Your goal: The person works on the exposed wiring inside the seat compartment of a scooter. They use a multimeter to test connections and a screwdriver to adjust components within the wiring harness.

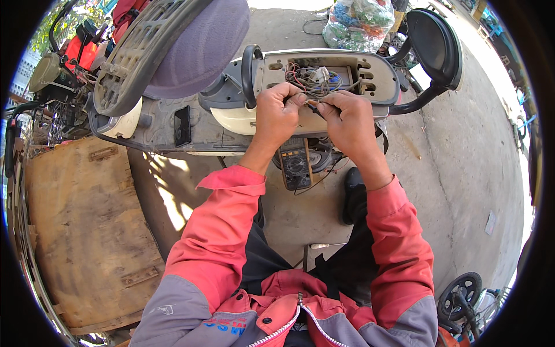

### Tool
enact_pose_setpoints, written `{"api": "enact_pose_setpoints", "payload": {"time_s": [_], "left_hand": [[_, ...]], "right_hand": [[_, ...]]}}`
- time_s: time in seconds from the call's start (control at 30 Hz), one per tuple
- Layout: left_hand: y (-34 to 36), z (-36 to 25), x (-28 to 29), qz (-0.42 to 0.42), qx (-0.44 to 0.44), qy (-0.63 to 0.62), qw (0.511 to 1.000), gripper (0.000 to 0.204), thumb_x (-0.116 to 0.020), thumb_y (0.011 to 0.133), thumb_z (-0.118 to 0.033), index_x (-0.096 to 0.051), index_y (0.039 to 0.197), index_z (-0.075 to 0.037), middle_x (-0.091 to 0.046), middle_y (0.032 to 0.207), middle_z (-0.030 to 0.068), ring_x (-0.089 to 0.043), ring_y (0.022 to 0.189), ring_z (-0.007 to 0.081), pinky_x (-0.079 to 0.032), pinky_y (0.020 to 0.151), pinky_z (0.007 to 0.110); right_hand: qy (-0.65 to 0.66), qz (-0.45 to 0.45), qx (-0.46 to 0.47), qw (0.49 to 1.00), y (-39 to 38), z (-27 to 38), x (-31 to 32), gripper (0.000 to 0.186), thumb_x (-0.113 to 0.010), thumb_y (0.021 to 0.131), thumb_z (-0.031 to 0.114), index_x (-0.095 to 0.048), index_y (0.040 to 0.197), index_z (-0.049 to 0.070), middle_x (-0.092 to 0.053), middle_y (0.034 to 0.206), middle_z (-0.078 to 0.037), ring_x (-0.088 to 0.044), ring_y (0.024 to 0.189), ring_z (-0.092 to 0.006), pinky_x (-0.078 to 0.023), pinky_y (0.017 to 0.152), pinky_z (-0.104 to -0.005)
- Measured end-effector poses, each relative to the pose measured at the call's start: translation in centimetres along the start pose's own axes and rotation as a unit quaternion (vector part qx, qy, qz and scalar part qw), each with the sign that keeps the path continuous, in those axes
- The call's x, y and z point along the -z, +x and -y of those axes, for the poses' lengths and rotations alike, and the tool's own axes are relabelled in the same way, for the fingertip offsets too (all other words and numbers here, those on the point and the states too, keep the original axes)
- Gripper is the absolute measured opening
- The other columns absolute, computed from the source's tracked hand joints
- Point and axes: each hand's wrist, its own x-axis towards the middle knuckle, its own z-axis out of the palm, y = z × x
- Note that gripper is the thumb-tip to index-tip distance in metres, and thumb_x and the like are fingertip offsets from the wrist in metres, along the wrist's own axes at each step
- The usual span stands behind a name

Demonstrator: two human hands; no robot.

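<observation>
My left hand point(277, 114) pinches a thin wire point(311, 103) between thumb and forefinger. From the other side, my right hand point(349, 117) grips the same wiring, its fingertips close to the left ones. Both hands are over the near edge of an open scooter compartment point(272, 62), where a tangle of wires point(307, 81) and a white connector point(321, 74) lie. Whether the pinched wire is one piece or two ends is too small to tell. Below my hands, a yellow and black multimeter point(295, 164) rests against the scooter's side, with a black lead running from it.
The scooter's purple-covered seat point(199, 49) is tipped up at the left. A phone point(182, 125) lies on the footboard. The black backrest point(435, 49) juts out at the right. A wooden board point(87, 231), a screwdriver point(326, 246), a wheel point(461, 295) and a bag point(359, 24) surround me.
</observation>
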Motion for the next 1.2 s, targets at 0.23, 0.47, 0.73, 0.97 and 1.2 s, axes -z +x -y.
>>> {"api": "enact_pose_setpoints", "payload": {"time_s": [0.23,0.47,0.73,0.97,1.2], "left_hand": [[0.0,-0.6,-0.1,-0.004,-0.017,0.010,1.000,0.007,-0.072,0.094,-0.002,-0.071,0.089,0.003,-0.065,0.074,-0.0012,-0.052,0.071,0.0057,-0.044,0.064,0.026],[0.0,-0.8,-0.1,-0.001,-0.013,0.016,1.000,0.010,-0.072,0.096,-0.005,-0.071,0.090,0.003,-0.065,0.074,-0.0009,-0.052,0.072,0.0064,-0.044,0.064,0.027],[0.1,-0.3,0.1,0.002,-0.021,0.039,0.999,0.012,-0.071,0.097,-0.007,-0.071,0.091,0.003,-0.068,0.077,-0.0009,-0.055,0.075,0.0062,-0.047,0.069,0.026],[0.2,-0.2,0.3,-0.004,0.011,-0.039,0.999,0.012,-0.071,0.096,-0.008,-0.074,0.094,0.003,-0.067,0.074,0.0011,-0.054,0.069,0.0080,-0.045,0.063,0.029],[0.2,-0.4,0.7,0.013,0.059,-0.104,0.993,0.015,-0.070,0.099,-0.011,-0.075,0.095,0.003,-0.066,0.081,-0.0025,-0.054,0.075,0.0059,-0.043,0.069,0.024]], "right_hand": [[0.004,0.036,-0.069,0.997,0.1,0.5,0.8,0.012,-0.076,0.086,0.009,-0.077,0.091,-0.002,-0.070,0.080,-0.021,-0.069,0.073,-0.0386,-0.052,0.065,-0.0446],[0.007,0.034,-0.048,0.998,-0.1,0.0,1.0,0.013,-0.078,0.086,0.010,-0.077,0.092,0.000,-0.072,0.083,-0.019,-0.070,0.076,-0.0377,-0.052,0.067,-0.0442],[0.000,0.021,-0.048,0.999,-0.3,0.0,1.2,0.013,-0.078,0.086,0.011,-0.077,0.093,0.000,-0.072,0.083,-0.018,-0.069,0.076,-0.0376,-0.052,0.068,-0.0447],[0.003,0.021,-0.058,0.998,-0.4,0.0,1.4,0.012,-0.077,0.088,0.009,-0.077,0.096,-0.001,-0.070,0.082,-0.016,-0.067,0.074,-0.0324,-0.051,0.067,-0.0419],[0.006,0.013,-0.054,0.998,-0.3,0.0,1.3,0.011,-0.076,0.088,0.011,-0.078,0.093,0.002,-0.071,0.082,-0.016,-0.069,0.077,-0.0362,-0.052,0.069,-0.0445]]}}
